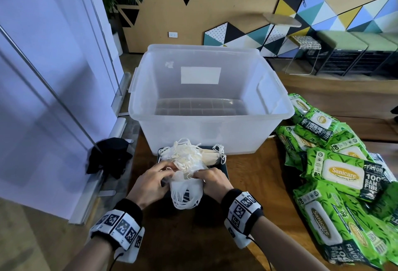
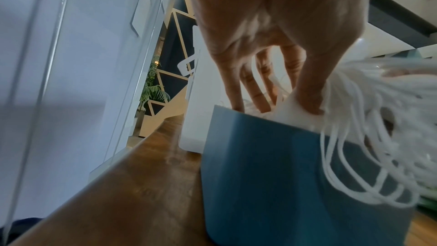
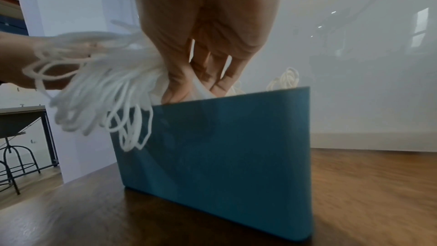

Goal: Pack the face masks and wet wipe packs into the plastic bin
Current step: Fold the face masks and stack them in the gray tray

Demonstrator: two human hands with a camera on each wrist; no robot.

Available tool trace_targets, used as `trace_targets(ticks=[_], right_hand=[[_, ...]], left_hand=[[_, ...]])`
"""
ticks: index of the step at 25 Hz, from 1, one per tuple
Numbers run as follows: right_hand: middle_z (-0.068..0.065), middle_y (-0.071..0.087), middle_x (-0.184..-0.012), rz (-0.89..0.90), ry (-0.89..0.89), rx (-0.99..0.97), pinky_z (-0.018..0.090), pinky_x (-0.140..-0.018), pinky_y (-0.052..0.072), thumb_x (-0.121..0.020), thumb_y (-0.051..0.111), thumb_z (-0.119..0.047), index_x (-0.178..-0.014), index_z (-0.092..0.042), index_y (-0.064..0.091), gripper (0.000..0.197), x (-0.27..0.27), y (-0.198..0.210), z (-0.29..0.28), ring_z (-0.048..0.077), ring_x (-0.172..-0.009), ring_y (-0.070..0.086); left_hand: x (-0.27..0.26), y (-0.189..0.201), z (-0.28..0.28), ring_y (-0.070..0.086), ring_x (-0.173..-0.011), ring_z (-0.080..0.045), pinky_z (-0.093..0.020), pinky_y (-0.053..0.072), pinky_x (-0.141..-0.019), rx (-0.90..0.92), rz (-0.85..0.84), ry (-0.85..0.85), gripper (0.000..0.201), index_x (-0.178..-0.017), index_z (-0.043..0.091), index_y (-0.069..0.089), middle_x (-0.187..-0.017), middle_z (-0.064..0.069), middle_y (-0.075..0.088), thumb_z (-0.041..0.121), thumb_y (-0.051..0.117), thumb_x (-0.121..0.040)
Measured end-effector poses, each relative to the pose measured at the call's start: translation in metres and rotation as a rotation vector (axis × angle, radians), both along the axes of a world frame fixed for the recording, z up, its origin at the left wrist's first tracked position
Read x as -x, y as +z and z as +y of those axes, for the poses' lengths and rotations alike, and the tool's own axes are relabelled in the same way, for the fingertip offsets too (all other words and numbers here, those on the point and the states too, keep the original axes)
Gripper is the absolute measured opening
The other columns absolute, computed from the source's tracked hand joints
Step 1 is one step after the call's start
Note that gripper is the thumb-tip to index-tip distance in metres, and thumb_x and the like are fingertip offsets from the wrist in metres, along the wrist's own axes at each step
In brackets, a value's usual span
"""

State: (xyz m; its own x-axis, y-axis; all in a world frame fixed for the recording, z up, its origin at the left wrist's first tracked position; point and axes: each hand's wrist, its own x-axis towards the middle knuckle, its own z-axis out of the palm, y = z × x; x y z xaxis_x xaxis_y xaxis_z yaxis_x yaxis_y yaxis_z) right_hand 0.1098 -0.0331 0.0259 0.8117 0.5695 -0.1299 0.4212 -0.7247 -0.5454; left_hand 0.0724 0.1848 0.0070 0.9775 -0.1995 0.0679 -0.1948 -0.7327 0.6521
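A stack of white face masks (image 1: 189,163) with tangled ear loops (image 2: 369,137) fills a small teal box (image 1: 224,168) just in front of the clear plastic bin (image 1: 215,117). My left hand (image 1: 155,179) and right hand (image 1: 207,179) both grip the near end of the stack, thumbs and fingers pinching the masks (image 3: 151,81) over the teal box (image 3: 224,156), whose near wall (image 2: 272,166) shows under my left hand. Ear loops hang over the box's near wall. Green wet wipe packs (image 1: 336,173) lie heaped on the table to the right. Nothing is in the bin.
The wooden table (image 1: 258,217) runs under everything. A glass partition (image 1: 43,98) stands close on the left, with a black cloth (image 1: 109,158) at its foot. Benches and a wire stool (image 1: 305,55) stand beyond the table at the back right.
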Motion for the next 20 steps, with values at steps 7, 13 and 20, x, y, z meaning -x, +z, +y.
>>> trace_targets(ticks=[7,13,20], right_hand=[[0.019,0.064,-0.1,0.055,-0.032,0.134,0.034,-0.072,0.046,-0.086,0.047,-0.012,-0.104,-0.012,0.064,0.025,0.008,0.008,-0.002,0.037,-0.094,0.06],[0.022,0.058,-0.115,0.211,0.018,0.16,0.04,-0.087,0.048,-0.085,0.047,-0.014,-0.109,-0.012,0.06,0.028,0.004,0.005,0.0,0.038,-0.106,0.057],[0.017,0.064,-0.104,0.042,-0.114,0.18,0.035,-0.075,0.047,-0.087,0.048,-0.015,-0.099,-0.008,0.065,0.023,0.016,0.01,0.006,0.036,-0.098,0.06]], left_hand=[[0.006,0.003,-0.002,0.046,-0.116,-0.001,-0.036,0.056,-0.075,-0.139,-0.012,-0.017,0.026,-0.102,0.02,0.07,-0.126,0.009,0.056,0.031,0.065,-0.079],[-0.008,0.009,-0.011,0.047,-0.117,-0.015,-0.04,0.051,-0.083,-0.264,0.169,0.083,0.014,-0.091,0.016,0.074,-0.126,0.004,0.05,0.021,0.064,-0.083],[-0.015,0.019,-0.008,0.059,-0.109,-0.024,-0.01,0.035,-0.084,-0.189,0.18,0.077,0.013,-0.092,0.002,0.075,-0.119,-0.008,0.06,0.005,0.067,-0.082]])
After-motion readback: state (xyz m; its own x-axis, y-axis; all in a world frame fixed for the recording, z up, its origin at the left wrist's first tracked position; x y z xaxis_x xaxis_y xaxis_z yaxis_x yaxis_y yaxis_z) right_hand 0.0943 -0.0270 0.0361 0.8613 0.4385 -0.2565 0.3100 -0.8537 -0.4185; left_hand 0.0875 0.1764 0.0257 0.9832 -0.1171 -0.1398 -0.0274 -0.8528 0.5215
